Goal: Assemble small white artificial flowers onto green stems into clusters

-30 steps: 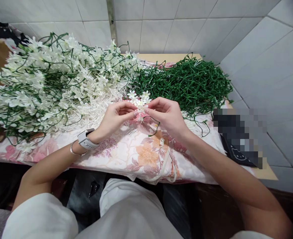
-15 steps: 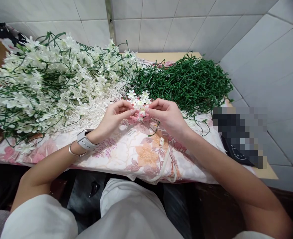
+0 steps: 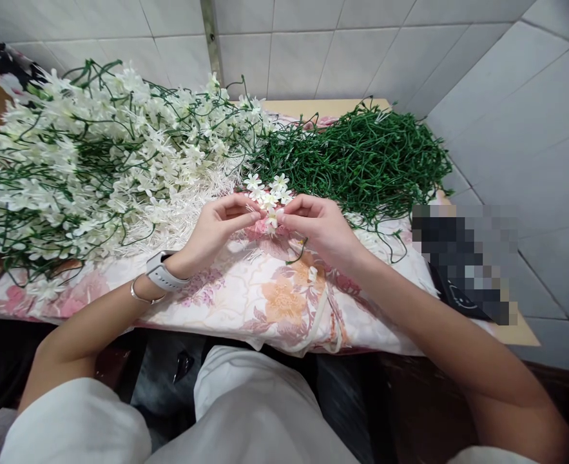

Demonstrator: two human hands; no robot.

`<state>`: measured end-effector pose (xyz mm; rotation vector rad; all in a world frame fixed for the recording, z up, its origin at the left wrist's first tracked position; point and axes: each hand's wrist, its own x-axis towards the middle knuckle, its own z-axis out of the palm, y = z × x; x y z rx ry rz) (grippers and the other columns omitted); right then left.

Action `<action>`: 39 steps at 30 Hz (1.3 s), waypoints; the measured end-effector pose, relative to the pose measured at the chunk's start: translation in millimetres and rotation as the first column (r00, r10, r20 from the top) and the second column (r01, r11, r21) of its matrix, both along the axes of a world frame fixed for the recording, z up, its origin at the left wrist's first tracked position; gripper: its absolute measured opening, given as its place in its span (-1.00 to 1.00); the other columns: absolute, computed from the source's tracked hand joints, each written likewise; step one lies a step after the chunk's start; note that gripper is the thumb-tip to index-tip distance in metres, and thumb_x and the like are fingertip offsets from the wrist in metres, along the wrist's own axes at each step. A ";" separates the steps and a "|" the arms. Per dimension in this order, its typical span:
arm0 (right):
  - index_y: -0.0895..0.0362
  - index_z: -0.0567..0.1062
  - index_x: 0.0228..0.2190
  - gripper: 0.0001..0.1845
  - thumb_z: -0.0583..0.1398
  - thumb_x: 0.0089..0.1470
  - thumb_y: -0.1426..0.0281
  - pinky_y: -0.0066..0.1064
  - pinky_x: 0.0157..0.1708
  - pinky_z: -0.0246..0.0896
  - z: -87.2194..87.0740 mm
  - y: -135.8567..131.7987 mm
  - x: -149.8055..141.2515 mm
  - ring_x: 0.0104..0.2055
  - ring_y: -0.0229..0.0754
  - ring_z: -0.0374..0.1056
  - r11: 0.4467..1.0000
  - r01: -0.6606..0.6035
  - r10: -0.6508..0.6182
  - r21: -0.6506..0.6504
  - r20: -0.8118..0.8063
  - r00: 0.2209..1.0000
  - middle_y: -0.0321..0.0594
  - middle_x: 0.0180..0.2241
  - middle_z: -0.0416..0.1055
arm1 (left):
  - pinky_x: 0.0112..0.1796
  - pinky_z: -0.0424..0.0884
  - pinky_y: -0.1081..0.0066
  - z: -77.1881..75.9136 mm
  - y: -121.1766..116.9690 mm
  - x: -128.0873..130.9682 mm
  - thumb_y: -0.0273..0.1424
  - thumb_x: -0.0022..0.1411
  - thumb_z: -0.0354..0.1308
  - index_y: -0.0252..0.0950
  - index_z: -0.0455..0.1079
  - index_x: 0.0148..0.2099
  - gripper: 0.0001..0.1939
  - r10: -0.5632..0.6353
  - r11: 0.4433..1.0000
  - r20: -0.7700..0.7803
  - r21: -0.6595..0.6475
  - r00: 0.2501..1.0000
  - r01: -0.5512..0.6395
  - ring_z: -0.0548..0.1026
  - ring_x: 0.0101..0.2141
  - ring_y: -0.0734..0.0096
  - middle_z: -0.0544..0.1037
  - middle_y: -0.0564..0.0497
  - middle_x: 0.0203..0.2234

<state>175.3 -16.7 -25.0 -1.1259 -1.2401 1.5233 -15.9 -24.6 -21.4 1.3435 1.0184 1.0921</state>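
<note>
My left hand (image 3: 221, 222), with a watch and a bracelet on its wrist, is closed in a pinch. Opposite it, my right hand (image 3: 320, 222) also pinches with thumb and forefinger. A small white artificial flower (image 3: 271, 220) sits between the fingertips of both hands. Fine white strands show at the left fingertips; how they join the flower is hidden. Just beyond the fingers lies a little cluster of loose white blossoms (image 3: 269, 193). Below the right hand, a thin green stem (image 3: 298, 252) curves over the floral cloth (image 3: 236, 303).
A large heap of white flowers on green stems (image 3: 134, 148) fills the left, with white spiky strands (image 3: 178, 222) along its front. Bare green stems (image 3: 361, 158) are piled at the back right. A dark, partly blurred object (image 3: 458, 270) lies at the right edge. Tiled walls (image 3: 303, 58) stand behind.
The fingertips have shifted slightly, and the flower between them now faces up more plainly. Both hands stay close together in the same place.
</note>
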 end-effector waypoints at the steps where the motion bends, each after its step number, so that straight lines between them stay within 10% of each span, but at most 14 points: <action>1: 0.15 0.44 -0.55 -0.70 0.41 -0.23 0.26 -0.47 -0.46 0.23 -0.3 -0.4 -0.2 -0.50 -0.35 0.29 1.000 -0.004 0.004 -0.019 -0.013 1.000 -0.34 -0.56 0.39 | -0.20 0.46 0.41 -1.0 -0.1 0.4 -0.36 0.05 0.32 -0.30 0.50 -0.31 -0.85 0.000 1.000 -0.002 0.013 1.000 0.001 0.54 -0.26 0.40 0.59 -0.01 -0.32; 14: 0.12 0.51 -0.58 -0.76 0.44 -0.32 0.32 -0.39 -0.28 0.36 3.7 -8.5 -3.7 -0.38 -0.29 0.37 0.987 -0.078 0.045 -0.138 -0.229 0.972 -0.32 -0.49 0.43 | -0.17 0.34 0.34 -12.2 -3.8 0.1 -0.32 0.04 0.35 -0.08 0.59 -0.32 -0.91 0.296 0.825 -0.297 0.559 0.908 -0.085 0.43 -0.28 0.40 0.52 0.04 -0.41; 32: 0.09 0.56 -0.45 -0.78 0.42 -0.22 0.33 -0.31 -0.17 0.43 -1.2 -12.9 -2.6 -0.31 -0.24 0.47 0.988 0.014 0.000 0.156 -0.086 0.996 -0.29 -0.39 0.54 | -0.27 0.40 0.43 -7.2 -14.3 3.0 -0.39 0.17 0.23 -0.21 0.56 -0.25 -0.89 0.265 0.806 -0.385 0.592 0.884 0.016 0.52 -0.34 0.44 0.62 0.00 -0.34; 39: 0.06 0.60 -0.43 -0.90 0.37 -0.11 0.40 -0.33 -0.21 0.45 6.9 -19.8 -0.4 -0.31 -0.23 0.47 0.963 -0.012 0.013 0.269 -0.002 1.000 -0.29 -0.38 0.55 | -0.30 0.43 0.45 -2.5 -17.7 4.7 -0.32 0.14 0.25 -0.25 0.54 -0.34 -0.89 0.142 0.933 -0.279 0.359 0.950 -0.035 0.51 -0.37 0.45 0.61 0.02 -0.39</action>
